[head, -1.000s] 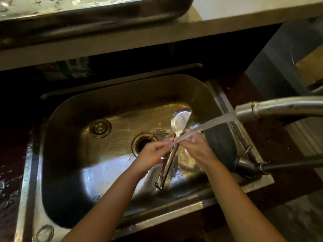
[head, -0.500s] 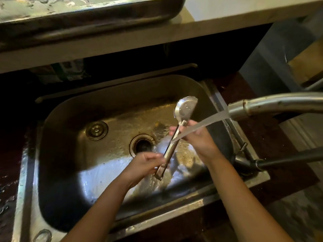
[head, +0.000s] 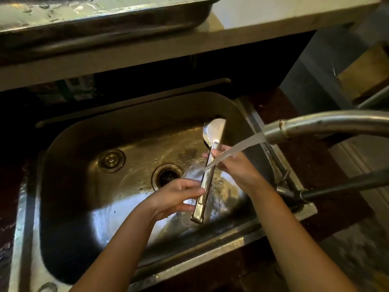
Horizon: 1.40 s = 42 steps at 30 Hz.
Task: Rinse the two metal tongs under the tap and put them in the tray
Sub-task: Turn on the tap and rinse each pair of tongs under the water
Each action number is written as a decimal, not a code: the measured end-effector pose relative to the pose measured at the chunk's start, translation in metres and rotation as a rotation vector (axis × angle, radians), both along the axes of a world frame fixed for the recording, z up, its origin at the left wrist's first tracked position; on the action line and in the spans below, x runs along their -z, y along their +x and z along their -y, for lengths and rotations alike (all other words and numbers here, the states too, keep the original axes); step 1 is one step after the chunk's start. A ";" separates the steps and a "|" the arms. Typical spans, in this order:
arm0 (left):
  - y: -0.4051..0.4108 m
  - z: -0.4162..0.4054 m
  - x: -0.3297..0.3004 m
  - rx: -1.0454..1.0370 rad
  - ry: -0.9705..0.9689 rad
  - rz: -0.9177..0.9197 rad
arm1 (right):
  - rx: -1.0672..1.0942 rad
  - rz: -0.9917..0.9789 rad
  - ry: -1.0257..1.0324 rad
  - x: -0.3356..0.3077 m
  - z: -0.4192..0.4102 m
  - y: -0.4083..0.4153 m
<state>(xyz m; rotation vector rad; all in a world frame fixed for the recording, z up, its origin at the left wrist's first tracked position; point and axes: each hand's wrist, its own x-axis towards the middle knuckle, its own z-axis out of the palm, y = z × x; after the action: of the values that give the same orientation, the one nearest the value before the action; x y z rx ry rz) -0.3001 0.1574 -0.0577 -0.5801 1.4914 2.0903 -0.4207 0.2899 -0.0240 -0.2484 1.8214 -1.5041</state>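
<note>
One pair of metal tongs (head: pixel 207 178) is held over the steel sink (head: pixel 117 127), spoon-shaped head pointing away from me. My right hand (head: pixel 237 167) grips the tongs just below the head. My left hand (head: pixel 179 197) touches the lower handle with its fingertips, fingers spread. Water from the tap (head: pixel 305 125) on the right streams across my right hand onto the middle of the tongs. A wet metal tray (head: pixel 101 24) sits on the shelf above the sink. Only this one pair of tongs is in view.
The sink has a drain (head: pixel 167 174) in the middle and a round plug fitting (head: pixel 111 160) to its left. A dark hose or lever (head: pixel 345 184) sticks out at the right rim. A pale counter ledge (head: pixel 273 15) runs above.
The tongs have shifted away from me and turned more upright. My left hand slid down from the middle of the tongs to the lower handle.
</note>
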 end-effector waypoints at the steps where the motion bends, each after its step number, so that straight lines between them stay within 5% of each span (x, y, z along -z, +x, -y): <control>1: -0.003 0.000 0.000 -0.002 -0.018 0.009 | 0.015 0.004 -0.004 -0.001 0.000 0.001; 6: -0.017 -0.009 -0.006 -0.122 0.045 -0.023 | 0.046 -0.186 0.170 -0.010 -0.008 0.008; 13: -0.041 -0.013 -0.018 -0.415 0.180 -0.003 | 0.222 -0.945 0.573 -0.040 -0.062 0.044; 17: -0.042 -0.013 -0.021 -0.497 0.253 0.000 | 0.224 -0.874 0.810 -0.040 -0.082 0.055; 26: -0.041 -0.020 -0.026 -0.705 0.142 0.083 | 0.131 -0.848 0.821 -0.040 -0.077 0.066; 42: -0.038 -0.030 -0.028 -0.737 0.199 0.101 | 0.078 -0.991 0.972 -0.034 -0.080 0.097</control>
<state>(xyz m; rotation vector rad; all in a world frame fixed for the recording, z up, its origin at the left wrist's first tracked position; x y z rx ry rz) -0.3381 0.1873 -0.0298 -1.2777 1.0797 2.6477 -0.3238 0.3702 0.0096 -0.4746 3.1203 -0.3220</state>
